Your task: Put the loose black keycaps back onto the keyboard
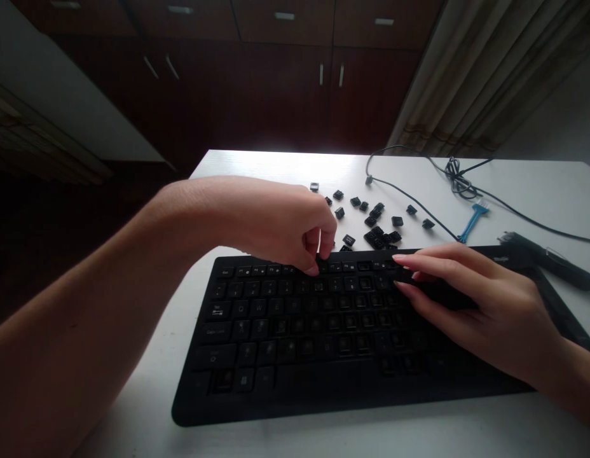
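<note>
A black keyboard (285, 356) lies on the white table (147, 407), with many keycaps off its middle rows. My left hand (285, 222) hovers over the top row, thumb and fingers pinched on a small black keycap (320, 259) at the function keys. My right hand (471, 292) rests flat on the keyboard's right part, fingers stretched to the left and holding nothing. Several loose black keycaps (378, 236) lie scattered on the table just behind the keyboard.
A blue keycap puller (472, 221) lies behind the keyboard at the right. A black cable (419, 203) curls across the table's far side. A dark long object (547, 257) sits at the right edge. Dark wooden cabinets (285, 76) stand beyond the table.
</note>
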Demonstrator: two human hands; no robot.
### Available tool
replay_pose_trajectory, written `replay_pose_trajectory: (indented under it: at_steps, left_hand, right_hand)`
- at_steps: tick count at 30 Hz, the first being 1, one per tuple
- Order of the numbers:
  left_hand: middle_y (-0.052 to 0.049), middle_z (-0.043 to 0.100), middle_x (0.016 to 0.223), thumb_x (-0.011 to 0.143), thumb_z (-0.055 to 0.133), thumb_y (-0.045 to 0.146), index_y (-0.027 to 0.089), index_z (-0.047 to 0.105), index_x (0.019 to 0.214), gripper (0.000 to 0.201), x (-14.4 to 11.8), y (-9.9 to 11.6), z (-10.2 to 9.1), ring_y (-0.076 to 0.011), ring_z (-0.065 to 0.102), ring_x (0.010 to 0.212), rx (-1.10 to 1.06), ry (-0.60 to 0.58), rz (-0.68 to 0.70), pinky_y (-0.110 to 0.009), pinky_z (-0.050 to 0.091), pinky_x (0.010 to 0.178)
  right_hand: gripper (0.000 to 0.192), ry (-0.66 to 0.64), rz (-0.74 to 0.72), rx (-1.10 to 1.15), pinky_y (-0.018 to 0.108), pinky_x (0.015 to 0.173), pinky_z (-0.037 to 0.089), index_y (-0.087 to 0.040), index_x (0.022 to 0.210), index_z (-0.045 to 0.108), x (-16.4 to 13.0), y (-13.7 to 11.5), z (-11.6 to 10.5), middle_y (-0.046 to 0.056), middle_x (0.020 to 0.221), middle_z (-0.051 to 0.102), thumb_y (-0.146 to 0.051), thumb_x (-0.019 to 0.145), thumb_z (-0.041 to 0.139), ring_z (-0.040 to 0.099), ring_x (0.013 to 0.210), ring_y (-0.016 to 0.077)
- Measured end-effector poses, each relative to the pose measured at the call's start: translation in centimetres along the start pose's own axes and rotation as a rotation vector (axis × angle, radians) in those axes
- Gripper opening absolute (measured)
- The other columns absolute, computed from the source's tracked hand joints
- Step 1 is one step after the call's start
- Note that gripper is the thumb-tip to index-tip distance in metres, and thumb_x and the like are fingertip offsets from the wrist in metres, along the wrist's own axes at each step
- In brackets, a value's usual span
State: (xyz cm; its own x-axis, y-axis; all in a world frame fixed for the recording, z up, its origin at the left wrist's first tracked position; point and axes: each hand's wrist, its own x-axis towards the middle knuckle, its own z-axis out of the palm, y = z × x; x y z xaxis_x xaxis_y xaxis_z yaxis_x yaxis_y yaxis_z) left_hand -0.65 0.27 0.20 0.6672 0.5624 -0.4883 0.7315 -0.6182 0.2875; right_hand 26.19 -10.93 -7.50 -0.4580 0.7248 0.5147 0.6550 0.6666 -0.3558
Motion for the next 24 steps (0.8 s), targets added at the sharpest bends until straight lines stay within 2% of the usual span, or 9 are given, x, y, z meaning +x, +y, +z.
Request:
replay_pose_trajectory:
  at_steps: [4,9,16,20,24]
  left_hand:
    - [0.011,0.073,0.082,0.083,0.075,0.032,0.035,0.075,0.097,0.014,0.09,-0.28,0.15,-0.0067,0.061,0.059,0.007,0.004,0.017,-0.018,0.031,0.050]
    - [0.011,0.073,0.083,0.083,0.074,0.034,0.035,0.075,0.097,0.014,0.27,-0.66,0.24,-0.0062,0.061,0.058,0.003,0.012,0.036,-0.019,0.030,0.049]
    - [0.010,0.073,0.082,0.083,0.073,0.033,0.036,0.075,0.097,0.015,0.17,-0.88,0.34,-0.0063,0.060,0.057,-0.002,0.003,0.043,-0.019,0.030,0.049]
    - [0.010,0.072,0.081,0.083,0.074,0.034,0.036,0.075,0.097,0.014,0.25,-0.95,0.39,-0.0065,0.060,0.057,0.002,0.013,0.046,-0.019,0.030,0.048]
    - [0.010,0.073,0.082,0.083,0.074,0.034,0.036,0.075,0.098,0.015,0.26,-0.91,0.36,-0.0070,0.060,0.057,0.005,0.009,0.044,-0.019,0.031,0.050]
  right_hand:
    - [0.032,-0.010,-0.012,-0.008,0.023,0.075,0.058,-0.016,0.119,0.071,0.17,-0.06,-0.05,0.007,0.104,0.069,-0.008,0.088,0.073,0.067,0.084,0.0124]
    - [0.023,-0.008,-0.021,0.023,0.024,0.080,0.058,-0.014,0.107,0.070,0.27,-0.01,-0.14,0.007,0.098,0.070,-0.014,0.086,0.078,0.068,0.086,0.0129]
    - [0.024,0.006,-0.006,0.041,0.025,0.081,0.059,-0.015,0.098,0.068,0.18,0.09,-0.13,0.006,0.094,0.070,-0.022,0.081,0.084,0.069,0.084,0.0140]
    - [0.021,0.014,0.004,0.077,0.025,0.078,0.059,-0.014,0.098,0.067,0.20,0.09,-0.01,0.006,0.093,0.069,-0.015,0.082,0.081,0.069,0.084,0.0141]
    - [0.024,0.014,-0.020,0.105,0.024,0.080,0.060,-0.015,0.105,0.067,0.29,0.13,-0.02,0.006,0.098,0.070,-0.005,0.085,0.076,0.069,0.087,0.0138]
